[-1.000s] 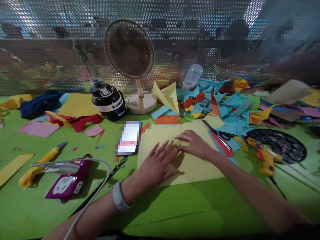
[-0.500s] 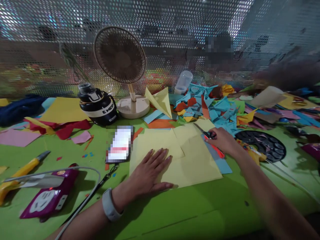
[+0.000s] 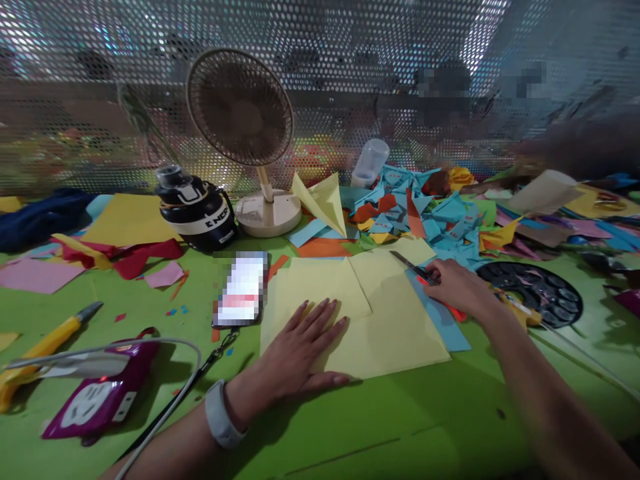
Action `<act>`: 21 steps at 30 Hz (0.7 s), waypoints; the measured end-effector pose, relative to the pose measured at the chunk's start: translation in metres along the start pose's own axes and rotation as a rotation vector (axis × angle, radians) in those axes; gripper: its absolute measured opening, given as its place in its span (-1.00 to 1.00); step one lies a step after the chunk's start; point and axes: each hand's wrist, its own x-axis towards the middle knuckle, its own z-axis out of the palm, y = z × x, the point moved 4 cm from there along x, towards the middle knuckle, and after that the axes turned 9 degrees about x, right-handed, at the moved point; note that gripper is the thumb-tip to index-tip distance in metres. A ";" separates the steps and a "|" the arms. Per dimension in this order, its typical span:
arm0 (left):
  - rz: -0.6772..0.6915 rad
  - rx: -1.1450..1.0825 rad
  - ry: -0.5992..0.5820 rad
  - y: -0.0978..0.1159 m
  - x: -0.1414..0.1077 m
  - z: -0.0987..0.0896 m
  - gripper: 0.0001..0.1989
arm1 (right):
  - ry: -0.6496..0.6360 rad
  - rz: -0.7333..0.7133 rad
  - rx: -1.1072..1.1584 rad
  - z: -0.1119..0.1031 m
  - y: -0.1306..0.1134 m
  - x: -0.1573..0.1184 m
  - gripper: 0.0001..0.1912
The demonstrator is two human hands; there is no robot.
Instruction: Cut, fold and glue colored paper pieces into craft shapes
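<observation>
My left hand point(image 3: 307, 350) lies flat with fingers spread on sheets of pale yellow paper point(image 3: 395, 333), a grey band round its wrist. A smaller yellow piece lies on top, partly under my fingers. At the right side of the sheets, my right hand point(image 3: 460, 287) is closed round scissors point(image 3: 417, 270) with red-orange handles. Their dark blades point away and to the left, over the yellow paper. My fingers hide much of the handles. A blue sheet point(image 3: 453, 333) sticks out from beneath the yellow paper, below my right hand.
Behind the paper stand a fan point(image 3: 267, 210) and a black bottle point(image 3: 197, 217). A phone point(image 3: 243, 290) lies left of the sheets. Folded blue paper pieces point(image 3: 450, 227) are heaped at the back right, near a black round tray point(image 3: 555, 297). A yellow-handled cutter point(image 3: 50, 343) and a purple device point(image 3: 95, 400) lie left.
The view has shifted slightly. My right hand now covers more of the scissors' red handles, with the blades still over the paper. My left hand stays flat on the sheets.
</observation>
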 end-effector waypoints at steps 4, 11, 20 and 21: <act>0.002 -0.001 0.008 0.001 0.001 -0.003 -0.17 | -0.006 -0.033 -0.035 0.002 0.000 0.002 -0.65; -0.004 0.018 -0.055 0.001 0.003 -0.003 -0.17 | 0.119 -0.088 0.098 -0.007 0.005 0.005 -0.68; -0.006 0.022 -0.053 -0.003 0.000 -0.001 -0.16 | -0.029 -0.423 0.316 0.004 -0.028 -0.009 -0.60; -0.003 0.024 -0.049 -0.004 -0.001 -0.001 -0.16 | -0.053 -0.430 0.297 0.008 -0.031 -0.010 -0.59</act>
